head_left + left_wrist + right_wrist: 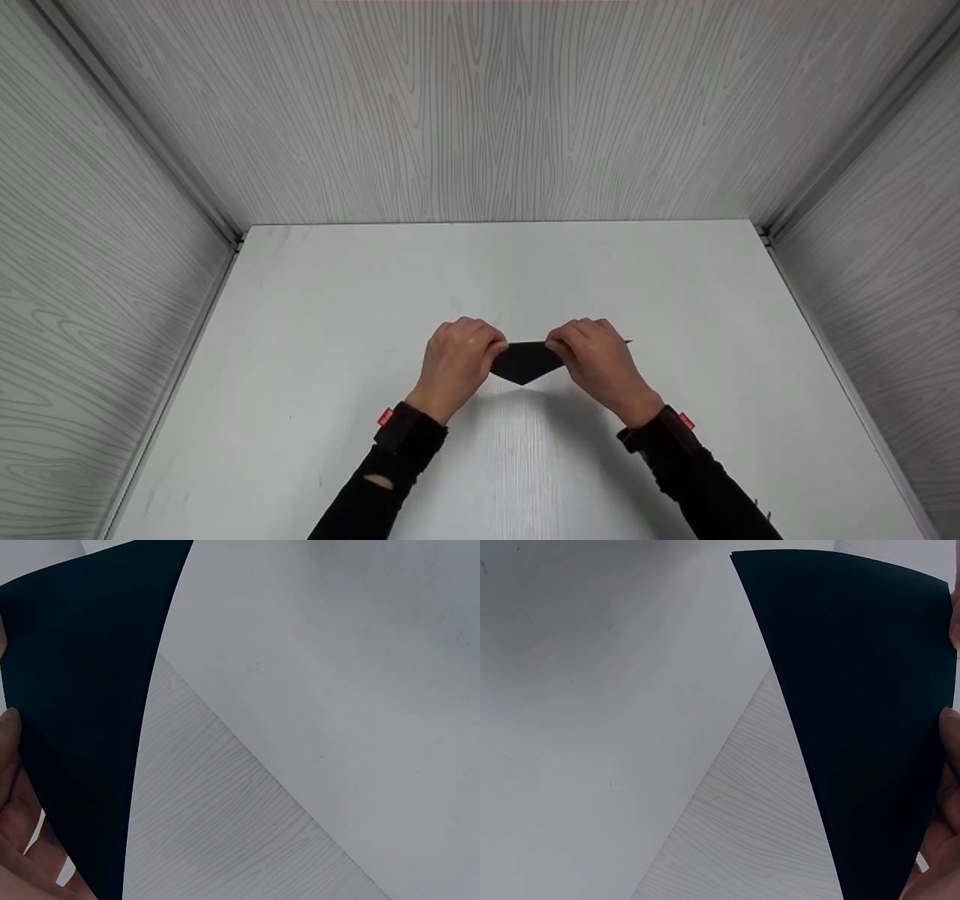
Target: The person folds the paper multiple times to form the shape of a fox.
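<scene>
A dark sheet, likely folded paper (525,361), is held up over the white tabletop by both hands. In the head view its top edge runs straight between the hands and its lower edge comes to a point towards the person. My left hand (463,361) pinches it on the left, thumb towards the middle. On the other side my right hand (598,365) pinches it likewise, and a thin tip shows just past the knuckles. Both wrist views show the sheet (82,682) nearly black-green and slightly bowed; a doubled edge shows on the sheet (847,690) in the right wrist view.
The white tabletop (360,285) is bounded by a wood-grain back panel (487,112) and side panels, left (97,262) and right (885,262). Shadows of the arms fall on the table near the person. Black bands with red tags sit on both wrists.
</scene>
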A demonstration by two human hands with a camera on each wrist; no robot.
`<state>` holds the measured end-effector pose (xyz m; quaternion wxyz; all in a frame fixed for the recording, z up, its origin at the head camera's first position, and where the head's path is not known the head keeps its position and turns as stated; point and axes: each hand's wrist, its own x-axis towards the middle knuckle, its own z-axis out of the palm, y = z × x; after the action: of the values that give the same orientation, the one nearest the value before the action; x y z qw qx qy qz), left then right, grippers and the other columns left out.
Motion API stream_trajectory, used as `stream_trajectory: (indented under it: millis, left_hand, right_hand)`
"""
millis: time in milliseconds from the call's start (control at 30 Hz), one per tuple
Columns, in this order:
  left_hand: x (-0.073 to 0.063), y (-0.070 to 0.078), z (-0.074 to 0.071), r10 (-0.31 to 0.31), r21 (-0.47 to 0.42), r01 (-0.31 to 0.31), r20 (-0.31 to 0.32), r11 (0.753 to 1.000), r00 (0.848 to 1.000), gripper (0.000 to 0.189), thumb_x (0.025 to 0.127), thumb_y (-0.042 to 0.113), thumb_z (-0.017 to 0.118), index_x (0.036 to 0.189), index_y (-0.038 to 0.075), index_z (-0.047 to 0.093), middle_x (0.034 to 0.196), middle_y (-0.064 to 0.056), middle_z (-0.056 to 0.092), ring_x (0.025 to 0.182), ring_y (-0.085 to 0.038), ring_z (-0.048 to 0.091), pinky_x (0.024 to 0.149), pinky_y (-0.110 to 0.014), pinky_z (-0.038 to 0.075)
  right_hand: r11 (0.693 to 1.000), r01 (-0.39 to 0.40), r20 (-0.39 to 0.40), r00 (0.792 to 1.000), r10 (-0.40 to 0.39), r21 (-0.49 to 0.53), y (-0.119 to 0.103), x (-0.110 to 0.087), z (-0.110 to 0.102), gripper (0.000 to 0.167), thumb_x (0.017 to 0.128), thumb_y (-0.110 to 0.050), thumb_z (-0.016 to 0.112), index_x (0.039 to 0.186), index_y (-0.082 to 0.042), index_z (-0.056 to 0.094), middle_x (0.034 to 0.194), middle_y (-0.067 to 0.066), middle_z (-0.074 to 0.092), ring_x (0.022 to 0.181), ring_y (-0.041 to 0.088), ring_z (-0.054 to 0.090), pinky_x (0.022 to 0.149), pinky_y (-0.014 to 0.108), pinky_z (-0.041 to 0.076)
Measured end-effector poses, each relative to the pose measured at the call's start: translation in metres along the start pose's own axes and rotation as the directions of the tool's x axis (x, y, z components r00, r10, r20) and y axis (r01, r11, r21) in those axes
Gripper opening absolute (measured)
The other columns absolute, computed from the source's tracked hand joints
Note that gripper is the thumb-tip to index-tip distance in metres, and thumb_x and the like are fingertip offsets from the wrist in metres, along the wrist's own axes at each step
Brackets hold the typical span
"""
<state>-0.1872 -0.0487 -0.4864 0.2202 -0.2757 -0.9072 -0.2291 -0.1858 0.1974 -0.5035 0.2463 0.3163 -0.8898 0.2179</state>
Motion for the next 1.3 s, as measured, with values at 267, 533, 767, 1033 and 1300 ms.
stream_trajectory:
  millis: [267,533,767,1033,1300]
  left_hand:
    - [0.000,0.000,-0.001,-0.018,-0.008,0.018,0.010,1.000,1.000,0.007,0.090,0.020,0.082,0.089,0.014,0.079,0.086,0.002,0.075,0.086,-0.018,0.070,0.076,-0.037,0.056]
    - [0.000,-0.002,-0.001,0.033,0.028,-0.033,-0.011,0.999,0.999,0.006,0.090,0.018,0.082,0.089,0.014,0.078,0.085,0.002,0.075,0.088,-0.018,0.072,0.088,-0.043,0.055]
    - [-0.006,-0.013,-0.004,0.000,0.037,0.002,-0.062,0.999,0.998,0.007,0.089,0.017,0.082,0.088,0.012,0.078,0.084,0.001,0.073,0.088,-0.019,0.070,0.088,-0.042,0.054]
    - [-0.009,-0.024,-0.009,-0.027,0.003,0.027,-0.080,1.000,0.996,0.007,0.091,0.018,0.079,0.089,0.012,0.077,0.087,0.001,0.074,0.086,-0.020,0.069,0.084,-0.043,0.054]
    - [-0.012,-0.033,-0.013,-0.088,-0.026,0.086,-0.075,0.996,0.993,0.009,0.089,0.020,0.081,0.089,0.012,0.076,0.087,0.000,0.074,0.086,-0.020,0.069,0.083,-0.043,0.055]
  right_hand:
    - [1.000,0.013,-0.010,1.000,-0.013,-0.005,0.000,0.000,0.000,0.013,0.092,-0.009,0.079,0.099,-0.014,0.070,0.088,-0.003,0.070,0.082,0.017,0.067,0.074,0.041,0.052]
    - [1.000,0.021,-0.020,1.000,-0.021,0.005,0.003,0.000,0.001,0.014,0.091,-0.008,0.080,0.099,-0.013,0.070,0.088,-0.003,0.070,0.080,0.016,0.066,0.073,0.040,0.052]
    - [1.000,0.013,-0.071,0.997,-0.012,0.013,0.016,-0.007,0.000,0.006,0.100,-0.016,0.071,0.097,-0.010,0.070,0.087,-0.001,0.070,0.079,0.018,0.066,0.072,0.042,0.050]
    - [1.000,-0.009,-0.072,0.997,0.009,0.003,0.023,-0.012,-0.001,0.005,0.097,-0.013,0.073,0.098,-0.009,0.070,0.085,0.001,0.070,0.077,0.018,0.066,0.069,0.042,0.050]
    - [1.000,-0.015,-0.075,0.997,0.015,0.005,0.027,-0.015,-0.001,0.010,0.092,-0.006,0.078,0.097,-0.009,0.070,0.085,0.002,0.070,0.076,0.018,0.066,0.067,0.041,0.049]
